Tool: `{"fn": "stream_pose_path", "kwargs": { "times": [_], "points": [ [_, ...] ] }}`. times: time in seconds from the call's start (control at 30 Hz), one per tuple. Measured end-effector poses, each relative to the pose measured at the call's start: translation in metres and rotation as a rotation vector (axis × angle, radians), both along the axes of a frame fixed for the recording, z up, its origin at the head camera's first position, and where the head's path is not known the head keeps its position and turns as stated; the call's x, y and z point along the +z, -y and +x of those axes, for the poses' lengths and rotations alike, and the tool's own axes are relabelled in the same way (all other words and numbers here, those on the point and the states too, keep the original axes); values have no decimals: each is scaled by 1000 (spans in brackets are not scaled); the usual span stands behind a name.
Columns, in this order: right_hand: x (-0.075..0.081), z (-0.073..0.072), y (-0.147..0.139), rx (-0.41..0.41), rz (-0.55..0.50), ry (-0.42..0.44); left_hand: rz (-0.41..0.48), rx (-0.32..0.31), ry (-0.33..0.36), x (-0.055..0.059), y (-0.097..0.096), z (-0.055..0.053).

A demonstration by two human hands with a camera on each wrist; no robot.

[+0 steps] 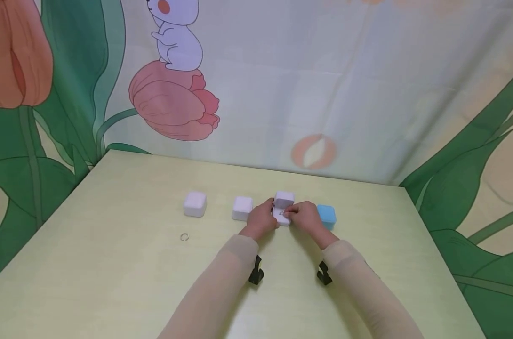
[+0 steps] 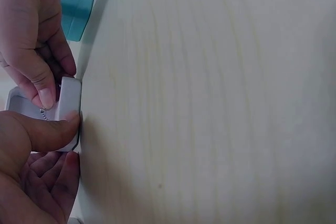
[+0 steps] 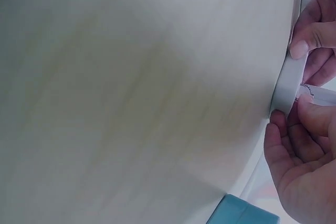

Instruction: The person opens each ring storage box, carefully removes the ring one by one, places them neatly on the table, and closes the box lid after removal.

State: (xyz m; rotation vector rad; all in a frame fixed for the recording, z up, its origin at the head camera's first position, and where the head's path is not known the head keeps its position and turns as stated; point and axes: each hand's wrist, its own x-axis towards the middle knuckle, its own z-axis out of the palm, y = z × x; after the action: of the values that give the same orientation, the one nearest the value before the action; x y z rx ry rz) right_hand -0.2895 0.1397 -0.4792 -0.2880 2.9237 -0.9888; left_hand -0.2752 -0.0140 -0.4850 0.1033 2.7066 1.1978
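Observation:
An opened white ring box stands on the table with its lid raised at the back. My left hand grips the box from its left side, the thumb lying along the front edge in the left wrist view. From the right, my right hand pinches a small silver ring between thumb and forefinger, right at the inside of the box. The ring's beaded-looking band shows in the right wrist view beside the thumb; the rest of it is hidden by the fingertips.
Two closed white boxes stand to the left. A closed blue box is just beyond my right hand. Another ring lies on the table before the leftmost box. Behind the table hangs a printed curtain.

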Motion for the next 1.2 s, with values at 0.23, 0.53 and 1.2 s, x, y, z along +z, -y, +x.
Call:
{"fn": "stream_pose_path", "kwargs": {
  "times": [0.23, 0.53, 1.2],
  "points": [
    [1, 0, -3, -12, -20, 30, -17, -7, -4, 1, -1, -1],
    [-6, -8, -12, -1, -115, 59, 6, -1, 17, 7, -1, 1],
    [9, 1, -9, -100, -189, 193, -7, -3, 34, 9, -1, 0]
  ]
}}
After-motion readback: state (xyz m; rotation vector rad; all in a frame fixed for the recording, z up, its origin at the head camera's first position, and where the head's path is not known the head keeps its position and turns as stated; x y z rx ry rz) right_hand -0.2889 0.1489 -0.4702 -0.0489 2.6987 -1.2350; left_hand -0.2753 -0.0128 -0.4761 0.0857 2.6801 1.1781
